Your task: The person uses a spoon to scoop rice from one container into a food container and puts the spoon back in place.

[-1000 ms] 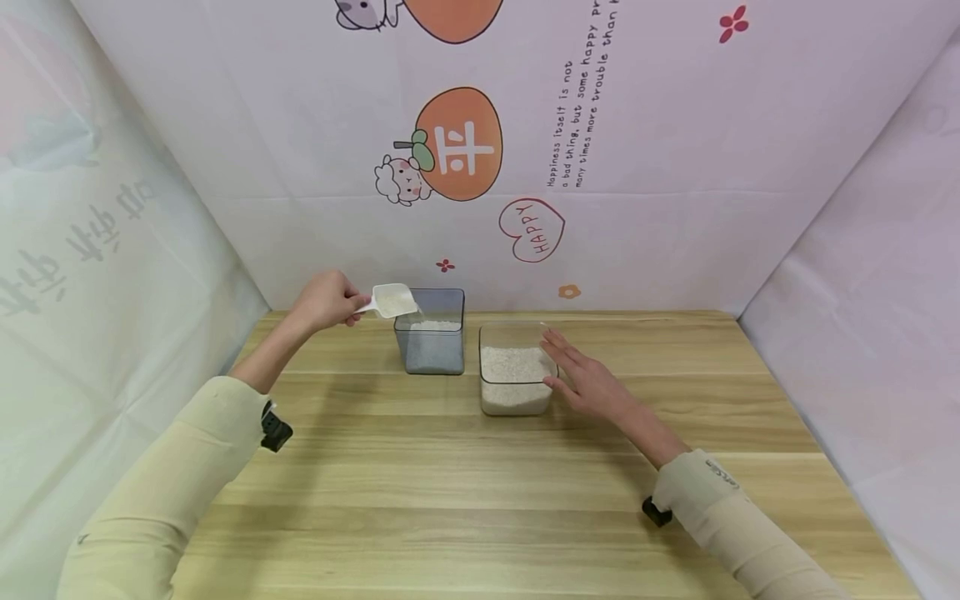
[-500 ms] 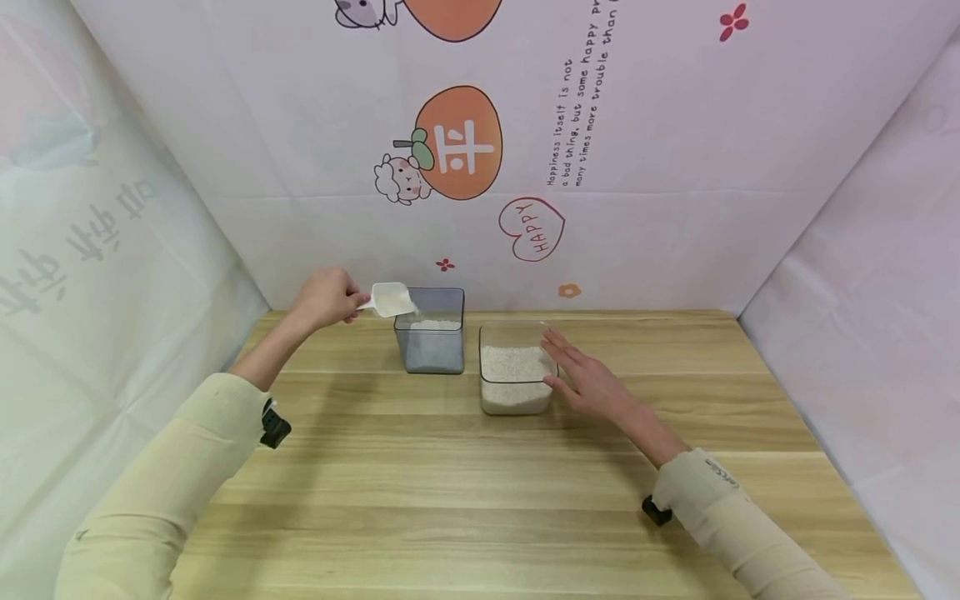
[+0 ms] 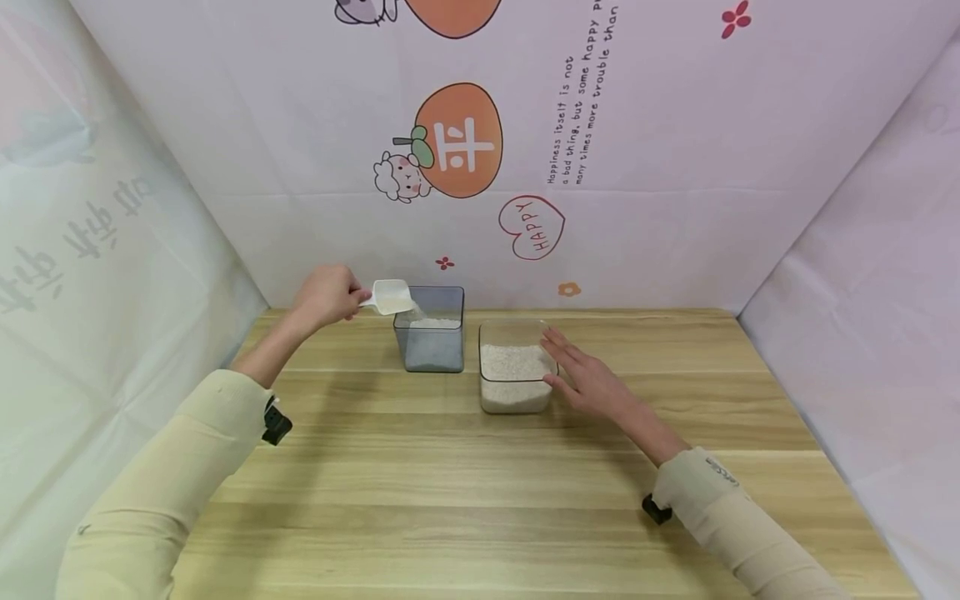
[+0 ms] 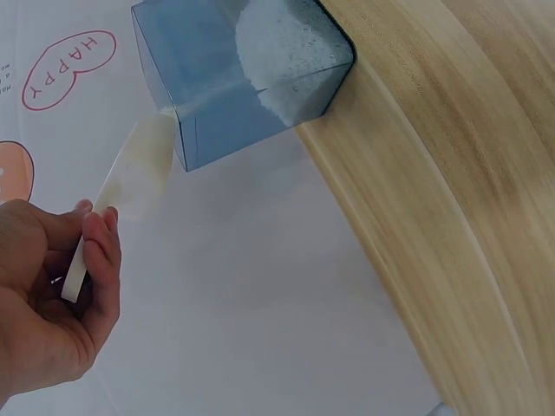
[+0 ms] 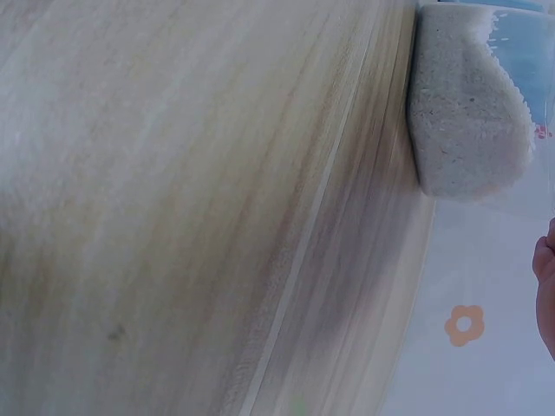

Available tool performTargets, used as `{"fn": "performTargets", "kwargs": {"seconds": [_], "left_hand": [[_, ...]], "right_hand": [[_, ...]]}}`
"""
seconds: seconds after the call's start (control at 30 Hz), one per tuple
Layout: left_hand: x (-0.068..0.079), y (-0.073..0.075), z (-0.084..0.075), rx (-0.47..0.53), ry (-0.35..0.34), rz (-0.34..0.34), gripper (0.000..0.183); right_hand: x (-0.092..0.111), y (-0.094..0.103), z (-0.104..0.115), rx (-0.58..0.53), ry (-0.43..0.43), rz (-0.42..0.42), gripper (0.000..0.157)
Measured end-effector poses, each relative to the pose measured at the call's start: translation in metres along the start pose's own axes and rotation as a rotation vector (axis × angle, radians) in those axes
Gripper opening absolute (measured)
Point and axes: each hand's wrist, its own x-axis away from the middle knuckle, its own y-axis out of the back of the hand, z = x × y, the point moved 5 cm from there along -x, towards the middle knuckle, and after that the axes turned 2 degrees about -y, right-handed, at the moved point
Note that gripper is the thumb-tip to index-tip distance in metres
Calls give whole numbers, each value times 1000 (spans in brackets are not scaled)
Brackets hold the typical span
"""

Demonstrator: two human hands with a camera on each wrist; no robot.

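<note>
My left hand [image 3: 324, 294] pinches the handle of a small white scoop [image 3: 392, 297] and tilts it over the left rim of a blue-grey clear box [image 3: 431, 340], where white rice grains spill in. In the left wrist view the fingers [image 4: 97, 251] curl round the scoop [image 4: 130, 182] beside the blue box [image 4: 238, 78]. A clear box [image 3: 514, 379] full of rice stands to the right. My right hand [image 3: 583, 379] rests flat, fingers straight, against that box's right side. The right wrist view shows the rice-filled box [image 5: 464, 130].
The wooden table [image 3: 480, 500] is walled in by white printed sheets on the back and both sides. Black wrist mounts sit at both sleeves [image 3: 276, 425].
The scoop has tipped a little further toward the blue-grey box and rice pours from it. My right hand has stayed put.
</note>
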Motion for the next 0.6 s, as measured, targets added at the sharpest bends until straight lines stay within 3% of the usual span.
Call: {"fn": "performTargets", "kwargs": {"seconds": [0.6], "left_hand": [[0, -4, -15, -176, -73, -60, 39]], "right_hand": [[0, 3, 2, -5, 4, 2, 61]]}}
